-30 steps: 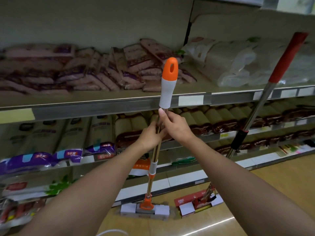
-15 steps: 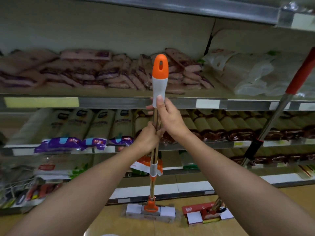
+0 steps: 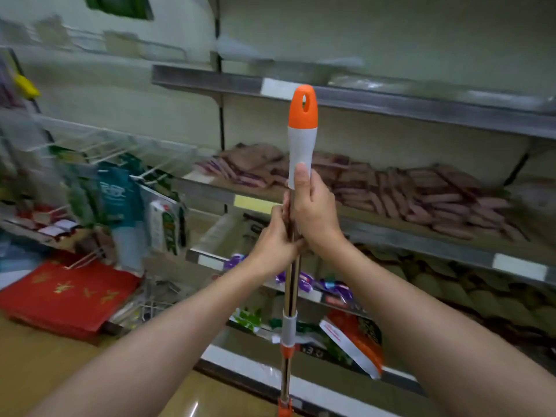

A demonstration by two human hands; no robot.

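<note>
A pile of brown packets lies along the middle shelf, reaching back to its rear wall. A yellow label sits on that shelf's front edge. One shelf down, purple packets lie near the front edge, with an orange packet tilted below them. At the left, packets hang from a wire rack, and a red box lies on the floor.

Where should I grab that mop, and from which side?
Grab the mop on its thin metal pole right under the white sleeve, coming from the near side. It stands upright, so fingers wrap round it easily; the left hand and right hand grip there.
</note>
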